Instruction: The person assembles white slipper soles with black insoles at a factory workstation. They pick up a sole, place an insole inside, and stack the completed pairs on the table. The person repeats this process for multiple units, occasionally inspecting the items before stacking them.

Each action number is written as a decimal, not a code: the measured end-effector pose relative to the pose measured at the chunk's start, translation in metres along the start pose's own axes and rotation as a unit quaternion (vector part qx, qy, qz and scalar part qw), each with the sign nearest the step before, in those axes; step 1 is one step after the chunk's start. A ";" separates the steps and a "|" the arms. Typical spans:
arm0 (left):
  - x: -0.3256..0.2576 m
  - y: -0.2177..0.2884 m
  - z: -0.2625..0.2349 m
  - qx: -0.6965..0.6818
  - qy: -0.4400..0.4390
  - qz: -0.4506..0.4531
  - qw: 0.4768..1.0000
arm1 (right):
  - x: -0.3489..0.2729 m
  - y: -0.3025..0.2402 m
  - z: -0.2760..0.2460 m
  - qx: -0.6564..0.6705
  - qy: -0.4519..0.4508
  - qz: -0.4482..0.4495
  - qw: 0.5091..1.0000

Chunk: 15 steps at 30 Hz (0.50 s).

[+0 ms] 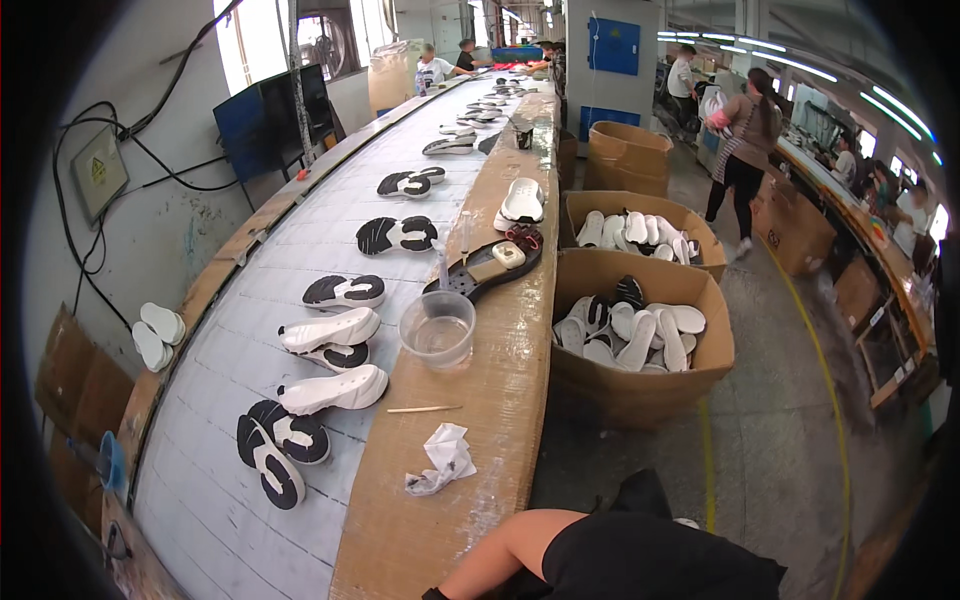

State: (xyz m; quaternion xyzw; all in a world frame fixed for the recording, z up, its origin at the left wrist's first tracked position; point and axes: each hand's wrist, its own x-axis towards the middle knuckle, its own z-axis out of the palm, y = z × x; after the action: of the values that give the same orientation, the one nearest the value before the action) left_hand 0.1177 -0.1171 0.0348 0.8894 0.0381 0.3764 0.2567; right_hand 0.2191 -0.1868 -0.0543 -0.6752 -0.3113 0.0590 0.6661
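Neither of my hands shows. One bare forearm [495,560] comes from a black sleeve [640,560] at the lower edge and runs down left out of the picture. A bit of something black is at its wrist end. Nearest to it on the brown-covered ledge lie a crumpled, smudged white tissue [445,458] and a thin wooden stick [424,408]. Beyond these stands a clear plastic tub [437,330] with a brush-like tool in it. On the white conveyor belt lie black-and-white shoe soles [275,465] and white shoe soles [334,389], some overlapping.
Cardboard boxes of soles [640,385] stand on the floor along the ledge's right side. A black tray [485,272] and stacked white soles [523,200] sit farther up the ledge. A person [745,140] stands in the right aisle; others work farther off. White soles [158,335] rest on the left rail.
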 end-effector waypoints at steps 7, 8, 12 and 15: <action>0.006 -0.003 0.002 0.011 0.002 -0.010 1.000 | 0.012 0.021 -0.001 0.002 0.006 -0.001 1.000; 0.005 -0.002 0.002 0.012 0.002 -0.011 1.000 | 0.014 0.020 -0.001 0.000 0.009 -0.001 1.000; 0.006 -0.006 0.001 0.013 0.004 -0.016 1.000 | 0.009 -0.001 -0.012 -0.008 0.006 0.035 0.999; 0.006 -0.004 0.003 0.012 -0.001 -0.018 1.000 | 0.006 -0.006 -0.017 -0.001 0.017 0.057 0.998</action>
State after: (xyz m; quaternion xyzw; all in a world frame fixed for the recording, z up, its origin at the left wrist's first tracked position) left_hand 0.1244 -0.1136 0.0351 0.8921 0.0584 0.3700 0.2527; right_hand 0.2301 -0.1988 -0.0446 -0.6937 -0.2609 0.0849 0.6660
